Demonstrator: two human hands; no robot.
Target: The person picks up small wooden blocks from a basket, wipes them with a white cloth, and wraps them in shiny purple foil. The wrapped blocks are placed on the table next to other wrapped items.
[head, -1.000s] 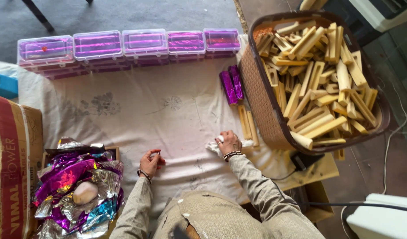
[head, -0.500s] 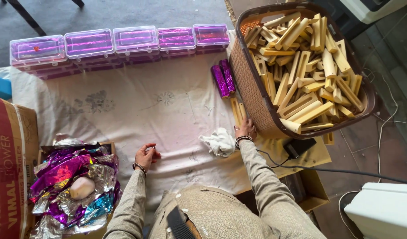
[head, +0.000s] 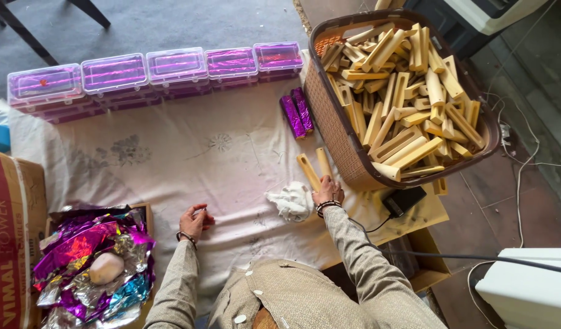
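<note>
My right hand (head: 327,191) lies on the near ends of two pale wooden sticks (head: 316,167) that lie on the white cloth (head: 171,158) beside a brown basket (head: 329,122). Whether its fingers grip them I cannot tell. A crumpled white rag (head: 291,201) sits just left of that hand. My left hand (head: 195,220) rests on the cloth with fingers curled, pinching something small that I cannot make out. Two sticks wrapped in purple foil (head: 297,113) lie further out, next to the basket.
The basket is heaped with several bare wooden sticks (head: 402,97). A row of clear boxes with purple contents (head: 152,68) lines the far edge. A cardboard box of crumpled purple and silver foil (head: 88,262) sits at my left. A black cable (head: 451,256) runs right.
My right hand left the white rag and moved right and outward to the two bare sticks beside the basket. My left hand stayed in place on the cloth.
</note>
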